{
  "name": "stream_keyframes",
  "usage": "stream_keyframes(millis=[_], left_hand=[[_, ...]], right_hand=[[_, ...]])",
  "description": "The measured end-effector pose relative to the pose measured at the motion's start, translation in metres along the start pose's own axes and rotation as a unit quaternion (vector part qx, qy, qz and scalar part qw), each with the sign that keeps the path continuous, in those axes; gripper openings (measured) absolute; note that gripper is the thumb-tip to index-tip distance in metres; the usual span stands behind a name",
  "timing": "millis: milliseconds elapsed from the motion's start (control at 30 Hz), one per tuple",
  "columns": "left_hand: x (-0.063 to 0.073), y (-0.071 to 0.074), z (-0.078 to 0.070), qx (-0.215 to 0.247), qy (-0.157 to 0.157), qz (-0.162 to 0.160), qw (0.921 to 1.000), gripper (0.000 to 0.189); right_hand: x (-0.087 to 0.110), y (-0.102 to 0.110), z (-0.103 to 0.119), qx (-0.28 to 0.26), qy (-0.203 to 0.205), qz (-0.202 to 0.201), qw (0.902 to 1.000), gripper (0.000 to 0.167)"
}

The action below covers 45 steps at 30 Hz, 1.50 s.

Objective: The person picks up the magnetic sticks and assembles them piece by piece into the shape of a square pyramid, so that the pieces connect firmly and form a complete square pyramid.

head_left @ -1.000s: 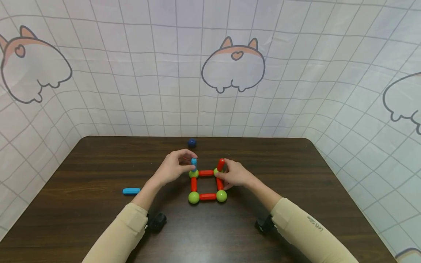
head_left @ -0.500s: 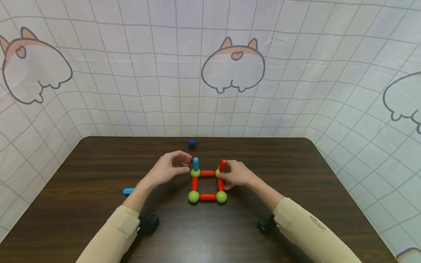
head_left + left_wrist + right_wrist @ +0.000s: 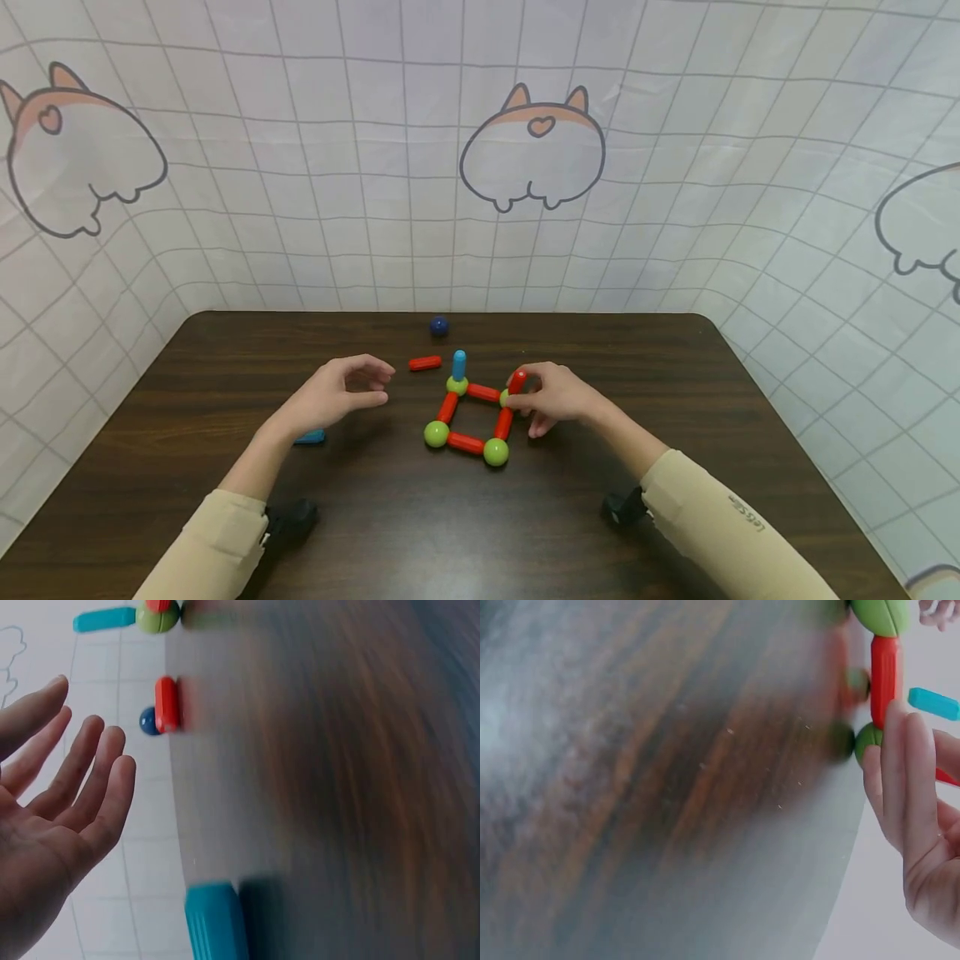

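Green balls and red rods make a flat square frame, with a red side rod [image 3: 467, 443] along its front. A blue rod [image 3: 459, 367] stands upright on the far left green ball [image 3: 457, 385]. At the far right corner my right hand [image 3: 558, 396] pinches the upright red rod [image 3: 517, 382] low down, its thumb over the green ball there; the right wrist view shows fingers [image 3: 919, 780] around this corner. My left hand [image 3: 330, 396] hovers left of the frame, fingers loosely bent and holding nothing. A loose red rod [image 3: 425, 363] lies beyond its fingertips.
A dark blue ball [image 3: 438, 326] sits near the far edge of the dark wooden table [image 3: 600, 358]. Another blue rod [image 3: 310, 437] lies partly hidden behind my left wrist. A white gridded curtain [image 3: 337, 208] surrounds the back and sides.
My left hand has let go of the blue rod and drawn back left, leaving a red rod on the table. The square frame has turned slightly, with my right hand still at its corner.
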<state>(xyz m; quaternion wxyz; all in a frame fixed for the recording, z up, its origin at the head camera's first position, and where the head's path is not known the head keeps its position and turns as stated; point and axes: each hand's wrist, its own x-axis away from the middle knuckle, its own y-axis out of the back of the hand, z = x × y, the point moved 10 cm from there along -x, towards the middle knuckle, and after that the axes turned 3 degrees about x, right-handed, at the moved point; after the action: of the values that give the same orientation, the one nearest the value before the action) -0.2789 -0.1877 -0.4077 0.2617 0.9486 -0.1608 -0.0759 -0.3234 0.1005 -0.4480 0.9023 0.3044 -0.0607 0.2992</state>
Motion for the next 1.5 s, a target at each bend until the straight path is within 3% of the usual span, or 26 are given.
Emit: stream_keyframes(millis=[133, 300, 400, 533, 1000, 1300, 1500], left_hand=[[0.011, 0.011, 0.005, -0.003, 0.004, -0.010, 0.9999, 0.034], [0.019, 0.019, 0.013, -0.007, 0.010, -0.014, 0.9998, 0.035], [0.022, 0.022, 0.015, -0.015, 0.011, -0.014, 0.9997, 0.036], [0.025, 0.024, 0.015, -0.018, 0.013, -0.016, 0.9996, 0.037], [0.035, 0.032, 0.018, -0.032, 0.014, -0.017, 0.9992, 0.038], [0.040, 0.041, 0.025, -0.053, 0.034, -0.020, 0.9978, 0.040], [0.044, 0.045, 0.029, -0.069, 0.054, 0.002, 0.9962, 0.041]], right_hand=[[0.000, 0.005, 0.003, 0.034, 0.014, -0.010, 0.9993, 0.040], [0.001, 0.007, 0.011, 0.066, 0.065, -0.026, 0.9954, 0.026], [0.001, 0.009, 0.018, 0.108, 0.105, -0.040, 0.9878, 0.022], [0.002, 0.014, 0.021, 0.157, 0.126, -0.065, 0.9773, 0.017], [0.004, 0.014, 0.017, 0.163, 0.107, -0.070, 0.9784, 0.012], [0.011, 0.012, 0.017, 0.163, 0.116, -0.073, 0.9772, 0.010], [0.014, 0.009, 0.015, 0.131, 0.117, -0.059, 0.9827, 0.013]])
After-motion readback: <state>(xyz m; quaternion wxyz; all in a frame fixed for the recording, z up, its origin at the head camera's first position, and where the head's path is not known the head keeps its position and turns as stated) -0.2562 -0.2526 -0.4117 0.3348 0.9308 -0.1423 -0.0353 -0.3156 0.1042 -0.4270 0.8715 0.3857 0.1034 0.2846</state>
